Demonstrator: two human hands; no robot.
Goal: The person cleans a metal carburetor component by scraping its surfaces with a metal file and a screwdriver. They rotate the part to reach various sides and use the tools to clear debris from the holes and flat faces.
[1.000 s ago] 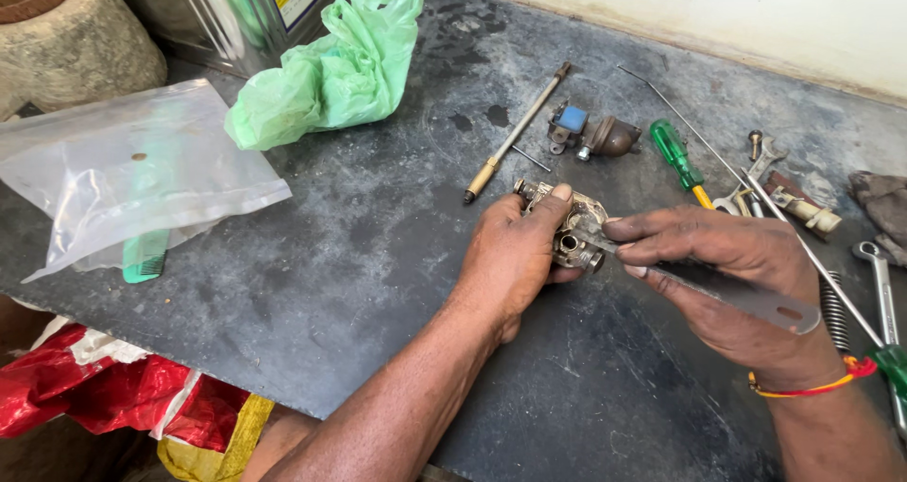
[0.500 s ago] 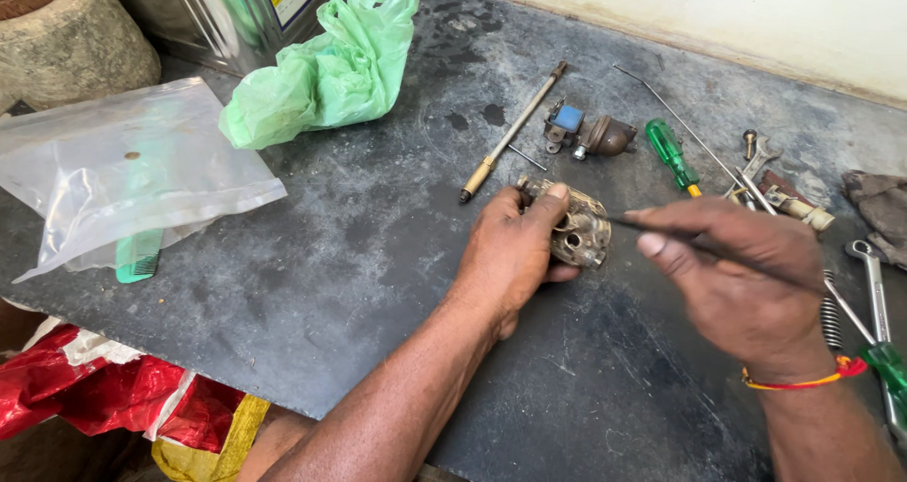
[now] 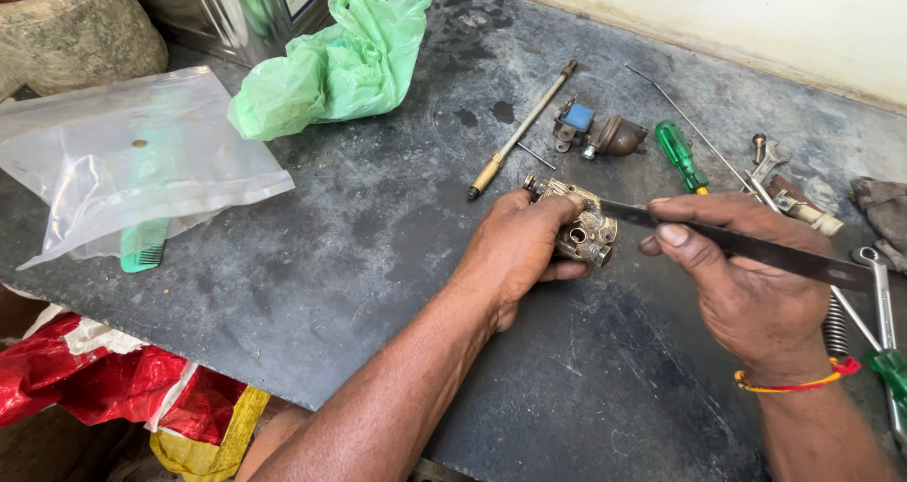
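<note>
Left hand point(image 3: 515, 250) fingers gripping brass carburetor body point(image 3: 581, 225), right hand point(image 3: 746, 279) pinching flat blade point(image 3: 746, 246), tip seemingly touching it, pointing left

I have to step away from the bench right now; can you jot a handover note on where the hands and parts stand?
Left hand grips the small brass metal part on the dark slab. Right hand holds a thin flat blade, tip at the part's top edge. Green screwdriver, long rod, second small fitting and spanners lie behind and right. The part is being worked; how far along cannot be told.
</note>
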